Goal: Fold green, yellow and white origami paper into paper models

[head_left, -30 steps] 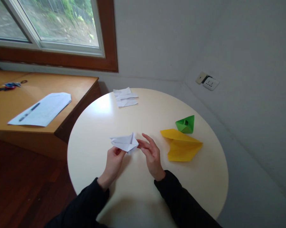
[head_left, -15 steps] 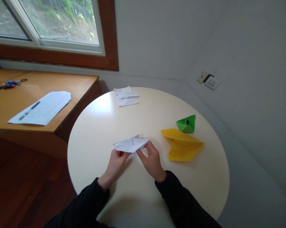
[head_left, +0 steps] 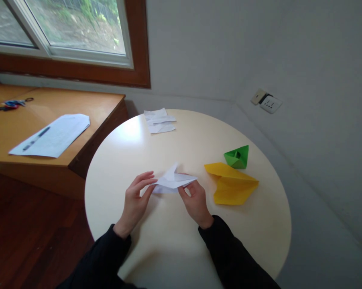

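Observation:
A folded white paper [head_left: 173, 178] with a raised pointed flap is held just above the round table, between my two hands. My right hand [head_left: 196, 202] pinches its right end between thumb and fingers. At the left end, my left hand [head_left: 135, 198] has its thumb and index finger on the paper's tip, while the other fingers stretch out loosely. To the right of my hands lies a yellow paper plane [head_left: 233, 184], and just behind it sits a small green paper boat [head_left: 237, 157].
White paper pieces [head_left: 159, 121] lie at the far edge of the round table [head_left: 181, 245]. On the wooden desk [head_left: 105, 108] to the left are paper sheets [head_left: 63, 132], a pen [head_left: 36, 138] and scissors [head_left: 14, 104]. A wall socket [head_left: 270, 103] is at the right.
My left hand has shifted left and up, its fingers now spread more at the paper's left tip. The folded white paper has turned and moved slightly right, its flap standing higher.

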A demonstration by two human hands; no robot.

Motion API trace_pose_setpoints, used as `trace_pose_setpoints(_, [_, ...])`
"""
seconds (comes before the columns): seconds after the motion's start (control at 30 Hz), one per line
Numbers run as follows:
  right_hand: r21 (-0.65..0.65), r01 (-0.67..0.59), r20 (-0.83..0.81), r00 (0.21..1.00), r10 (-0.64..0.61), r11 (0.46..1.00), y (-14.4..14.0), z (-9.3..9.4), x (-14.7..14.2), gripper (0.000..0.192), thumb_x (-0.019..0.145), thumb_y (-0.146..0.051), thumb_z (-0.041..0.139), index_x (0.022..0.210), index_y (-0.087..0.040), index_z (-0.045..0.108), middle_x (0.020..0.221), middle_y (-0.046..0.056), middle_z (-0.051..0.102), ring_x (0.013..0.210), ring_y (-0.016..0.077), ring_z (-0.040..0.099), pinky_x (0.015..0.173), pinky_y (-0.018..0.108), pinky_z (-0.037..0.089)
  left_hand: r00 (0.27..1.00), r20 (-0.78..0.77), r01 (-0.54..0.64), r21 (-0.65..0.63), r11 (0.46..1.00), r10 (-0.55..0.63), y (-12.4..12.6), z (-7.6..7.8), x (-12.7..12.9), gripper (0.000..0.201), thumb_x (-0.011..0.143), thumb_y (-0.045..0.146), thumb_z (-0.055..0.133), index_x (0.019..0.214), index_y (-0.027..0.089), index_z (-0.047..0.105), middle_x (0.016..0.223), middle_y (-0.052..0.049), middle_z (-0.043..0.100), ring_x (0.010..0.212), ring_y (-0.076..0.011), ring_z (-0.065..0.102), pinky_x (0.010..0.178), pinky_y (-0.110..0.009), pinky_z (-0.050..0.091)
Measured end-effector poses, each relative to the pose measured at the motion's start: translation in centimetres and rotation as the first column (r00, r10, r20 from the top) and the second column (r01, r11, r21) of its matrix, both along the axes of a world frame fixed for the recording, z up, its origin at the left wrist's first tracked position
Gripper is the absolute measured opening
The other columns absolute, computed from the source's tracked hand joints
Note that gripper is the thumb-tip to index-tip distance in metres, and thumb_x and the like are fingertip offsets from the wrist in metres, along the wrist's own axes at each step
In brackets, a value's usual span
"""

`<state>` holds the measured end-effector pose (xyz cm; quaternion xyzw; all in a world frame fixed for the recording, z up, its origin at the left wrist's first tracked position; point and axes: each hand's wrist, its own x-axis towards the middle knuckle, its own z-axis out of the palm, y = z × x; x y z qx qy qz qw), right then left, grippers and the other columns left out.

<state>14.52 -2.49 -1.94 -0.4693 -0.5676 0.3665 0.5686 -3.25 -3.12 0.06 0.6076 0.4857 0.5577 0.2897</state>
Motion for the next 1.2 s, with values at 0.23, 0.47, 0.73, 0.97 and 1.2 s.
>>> trace_pose_setpoints(0.23, [-0.008, 0.021, 0.045, 0.999, -0.021, 1.0, 0.3, 0.2, 0.4, 0.01, 0.076, -0.028, 0.062, 0.082, -0.02, 0.059, 0.072, 0.0, 0.06, 0.069, 0.015, 0.056, 0.067, 0.027, 0.049, 0.973, -0.126, 0.188, -0.07, 0.98, -0.195, 0.6, 0.8, -2.4, 0.016, 0.079, 0.03, 0.059, 0.085, 0.023, 0.073, 0.11, -0.01, 0.063, 0.103, -0.0236, 0.058, 0.088, -0.037, 0.048])
trace_pose_setpoints(0.47, [-0.017, -0.004, 0.128, 0.992, 0.006, 1.0, 0.4, 0.9, 0.4, 0.005, 0.077, -0.023, 0.058, 0.076, -0.02, 0.054, 0.07, -0.002, 0.054, 0.065, 0.0126, 0.05, 0.061, 0.024, 0.044, 0.952, -0.116, 0.261, -0.185, 0.947, -0.285, 0.1, 1.2, -3.3, 0.016, 0.078, 0.031, 0.06, 0.072, 0.021, 0.072, 0.107, -0.011, 0.062, 0.096, -0.023, 0.058, 0.081, -0.034, 0.048])
trace_pose_setpoints(0.73, [-0.064, -0.022, 0.04, 0.999, 0.024, 0.998, 0.4, 0.3, 0.3, 0.008, 0.077, -0.024, 0.058, 0.082, -0.019, 0.055, 0.078, 0.001, 0.059, 0.073, 0.0145, 0.056, 0.07, 0.028, 0.048, 0.991, 0.001, 0.125, -0.412, 0.902, -0.136, -0.8, 2.7, -2.3, 0.028, 0.078, 0.037, 0.057, 0.093, 0.015, 0.067, 0.059, 0.0, 0.058, 0.05, -0.0113, 0.051, 0.05, -0.024, 0.043])
trace_pose_setpoints(0.97, [-0.039, -0.014, 0.064, 0.998, 0.017, 0.999, 0.2, 0.3, 0.1, 0.007, 0.077, -0.024, 0.058, 0.08, -0.019, 0.054, 0.075, 0.0, 0.057, 0.071, 0.0138, 0.055, 0.067, 0.026, 0.048, 0.964, 0.253, 0.217, -0.547, 0.809, -0.087, -1.8, 3.5, -0.5, 0.036, 0.072, 0.042, 0.064, 0.089, 0.01, 0.068, 0.07, -0.006, 0.069, 0.06, -0.0173, 0.063, 0.059, -0.03, 0.054])
trace_pose_setpoints(1.2, [-0.035, 0.032, 0.088, 0.996, -0.029, 0.999, 0.0, 0.5, 0.0, 0.01, 0.076, -0.027, 0.059, 0.076, -0.019, 0.054, 0.071, 0.001, 0.058, 0.066, 0.0139, 0.054, 0.065, 0.028, 0.048, 0.951, 0.304, 0.2, -0.463, 0.864, -0.057, -1.5, 2.9, -0.5, 0.028, 0.074, 0.041, 0.064, 0.074, 0.013, 0.067, 0.1, -0.011, 0.069, 0.088, -0.0216, 0.065, 0.084, -0.035, 0.051])
